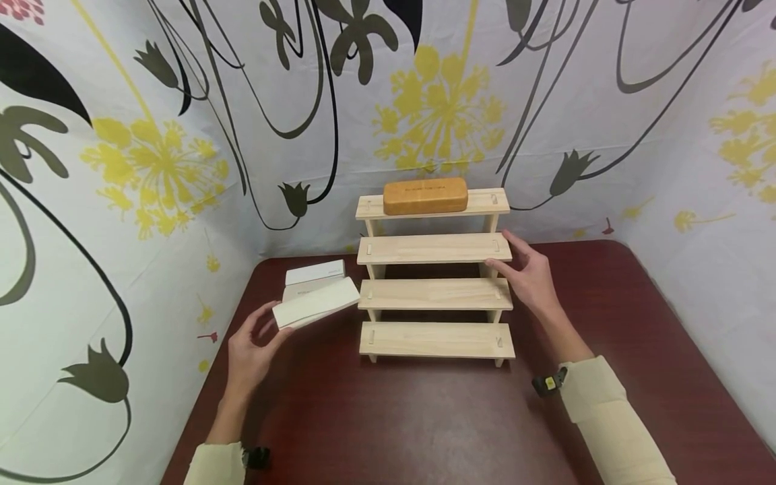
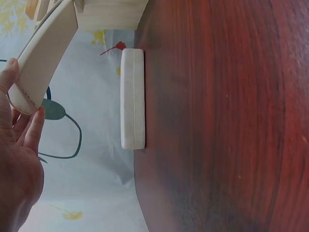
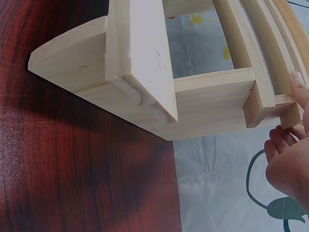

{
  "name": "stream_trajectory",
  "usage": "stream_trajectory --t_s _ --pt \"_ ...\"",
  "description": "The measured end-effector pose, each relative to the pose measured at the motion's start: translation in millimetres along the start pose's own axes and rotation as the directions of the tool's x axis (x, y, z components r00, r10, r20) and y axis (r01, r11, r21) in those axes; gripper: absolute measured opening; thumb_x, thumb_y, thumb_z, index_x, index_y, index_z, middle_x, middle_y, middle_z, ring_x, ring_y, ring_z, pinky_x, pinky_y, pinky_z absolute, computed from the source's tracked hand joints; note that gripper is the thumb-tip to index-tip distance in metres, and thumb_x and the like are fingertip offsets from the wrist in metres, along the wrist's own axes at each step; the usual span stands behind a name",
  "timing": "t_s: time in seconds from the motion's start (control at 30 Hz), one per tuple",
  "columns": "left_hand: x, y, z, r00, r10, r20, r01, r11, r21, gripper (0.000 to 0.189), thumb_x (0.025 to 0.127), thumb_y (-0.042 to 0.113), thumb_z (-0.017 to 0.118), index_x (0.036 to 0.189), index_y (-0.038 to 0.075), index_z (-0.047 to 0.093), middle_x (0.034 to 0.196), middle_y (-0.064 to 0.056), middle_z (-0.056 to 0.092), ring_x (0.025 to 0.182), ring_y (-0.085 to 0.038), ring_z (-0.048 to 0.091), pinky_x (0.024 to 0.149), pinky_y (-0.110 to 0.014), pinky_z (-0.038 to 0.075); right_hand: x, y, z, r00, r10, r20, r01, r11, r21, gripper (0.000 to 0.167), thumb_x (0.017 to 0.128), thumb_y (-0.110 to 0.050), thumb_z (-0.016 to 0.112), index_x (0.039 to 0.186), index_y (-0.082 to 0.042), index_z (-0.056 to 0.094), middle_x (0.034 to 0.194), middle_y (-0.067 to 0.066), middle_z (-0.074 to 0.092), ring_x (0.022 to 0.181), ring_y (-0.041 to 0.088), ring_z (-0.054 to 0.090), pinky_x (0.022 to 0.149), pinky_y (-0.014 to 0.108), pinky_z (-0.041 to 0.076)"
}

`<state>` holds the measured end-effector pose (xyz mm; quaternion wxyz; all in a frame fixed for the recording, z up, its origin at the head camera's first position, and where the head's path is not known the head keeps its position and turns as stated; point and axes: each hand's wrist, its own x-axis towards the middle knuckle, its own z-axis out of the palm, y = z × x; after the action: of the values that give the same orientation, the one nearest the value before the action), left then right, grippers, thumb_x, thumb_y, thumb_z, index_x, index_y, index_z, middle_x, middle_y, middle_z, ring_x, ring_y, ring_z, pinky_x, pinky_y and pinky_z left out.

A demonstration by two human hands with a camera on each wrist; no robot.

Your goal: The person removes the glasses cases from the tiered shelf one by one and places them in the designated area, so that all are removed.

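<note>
My left hand point(image 1: 251, 350) pinches one end of a white, long case point(image 1: 316, 303), raised above the table and tilted; it looks like a glasses case. In the left wrist view, thumb and fingers hold the end of this case point(image 2: 46, 58). Its far end is right at the left side of a pale wooden step rack point(image 1: 435, 294) with several shelves. My right hand point(image 1: 533, 276) grips the right end of the second shelf from the top point(image 1: 433, 249), thumb on one face and fingers behind. An orange-brown case point(image 1: 426, 196) lies on the top shelf.
Another white case point(image 2: 133, 99) lies on the dark red wooden table point(image 1: 436, 417) at the back left, behind the held one. Fabric with a flower print point(image 1: 339, 148) hangs as walls behind and at both sides.
</note>
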<state>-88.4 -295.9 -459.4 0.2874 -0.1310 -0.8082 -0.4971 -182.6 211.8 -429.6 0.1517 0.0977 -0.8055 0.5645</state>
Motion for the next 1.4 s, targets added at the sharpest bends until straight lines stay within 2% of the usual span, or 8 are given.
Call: stream_trajectory --t_s 0.13,0.27,0.43,0.63,0.87,0.9,1.13,1.4 --pt "-3.4 -16.8 -2.1 1.000 -0.012 -0.008 0.012 1.000 0.022 0.059 0.078 -0.018 0.086 0.133 -0.009 0.066 0.130 -0.028 0.069 0.121 -0.015 0.068 0.099 -0.031 0.057 0.3 0 0 1.000 0.000 0.000 0.000 1.000 0.006 0.073 0.095 -0.004 0.081 0.158 0.002 0.045 0.163 0.026 0.042 0.152 0.041 0.038 0.121 0.051 0.039" --pt "-7.8 -33.4 -4.2 0.999 -0.036 -0.004 0.036 0.999 0.024 0.062 0.078 -0.016 0.087 0.135 -0.004 0.067 0.132 -0.023 0.069 0.122 -0.011 0.067 0.099 -0.025 0.057 -0.1 -1 0 1.000 0.001 -0.003 -0.001 1.000 0.006 0.073 0.095 -0.004 0.081 0.158 0.002 0.045 0.163 0.026 0.042 0.152 0.040 0.037 0.122 0.053 0.037" --pt "-13.2 -42.2 -6.7 0.997 -0.078 0.004 0.078 0.997 0.004 0.061 0.081 -0.009 0.089 0.137 0.003 0.069 0.134 -0.018 0.070 0.122 -0.015 0.068 0.099 -0.026 0.057 -0.3 0 0 1.000 0.000 -0.008 0.000 1.000 0.006 0.073 0.094 -0.003 0.081 0.158 0.002 0.046 0.162 0.026 0.043 0.152 0.041 0.037 0.122 0.052 0.037" --pt "-19.9 -48.8 -6.3 0.994 -0.112 0.010 0.111 0.993 0.036 0.060 0.081 -0.007 0.090 0.136 -0.001 0.068 0.134 -0.016 0.070 0.120 -0.018 0.069 0.097 -0.027 0.058 0.5 1 1 1.000 -0.009 -0.010 0.010 1.000 0.014 0.072 0.094 -0.002 0.081 0.157 0.003 0.046 0.161 0.027 0.043 0.152 0.041 0.038 0.122 0.053 0.037" --pt "-19.3 -17.6 -2.4 0.992 -0.123 0.013 0.122 0.991 0.047 0.055 0.081 -0.012 0.088 0.132 -0.011 0.066 0.130 -0.026 0.069 0.113 -0.023 0.072 0.094 -0.040 0.059 0.5 4 1 1.000 -0.024 -0.012 0.024 0.999 0.024 0.072 0.095 -0.001 0.080 0.158 0.003 0.045 0.162 0.028 0.042 0.153 0.042 0.035 0.124 0.055 0.033" --pt "-19.8 -18.1 -1.9 0.992 -0.123 0.012 0.122 0.991 0.052 0.055 0.081 -0.012 0.088 0.132 -0.011 0.066 0.130 -0.026 0.070 0.113 -0.023 0.073 0.093 -0.040 0.060 0.2 4 1 1.000 -0.023 -0.011 0.024 0.999 0.024 0.072 0.095 -0.001 0.080 0.158 0.003 0.045 0.162 0.028 0.042 0.153 0.042 0.034 0.124 0.055 0.033" --pt "-21.9 -22.4 0.2 0.989 -0.149 0.010 0.148 0.987 0.068 0.057 0.080 -0.012 0.088 0.132 -0.007 0.067 0.130 -0.024 0.070 0.112 -0.047 0.070 0.093 -0.045 0.059 0.1 0 1 1.000 -0.016 -0.014 0.016 1.000 0.017 0.071 0.095 -0.002 0.080 0.157 0.003 0.046 0.161 0.028 0.043 0.153 0.042 0.035 0.124 0.055 0.032" --pt "-25.2 -31.9 1.5 0.984 -0.175 0.019 0.172 0.981 0.085 0.056 0.081 -0.008 0.089 0.133 -0.006 0.067 0.132 -0.025 0.069 0.113 -0.047 0.070 0.094 -0.029 0.060 0.6 4 2 1.000 -0.024 -0.018 0.025 1.000 0.018 0.071 0.096 -0.001 0.079 0.158 0.004 0.044 0.161 0.029 0.042 0.152 0.045 0.035 0.124 0.055 0.032"
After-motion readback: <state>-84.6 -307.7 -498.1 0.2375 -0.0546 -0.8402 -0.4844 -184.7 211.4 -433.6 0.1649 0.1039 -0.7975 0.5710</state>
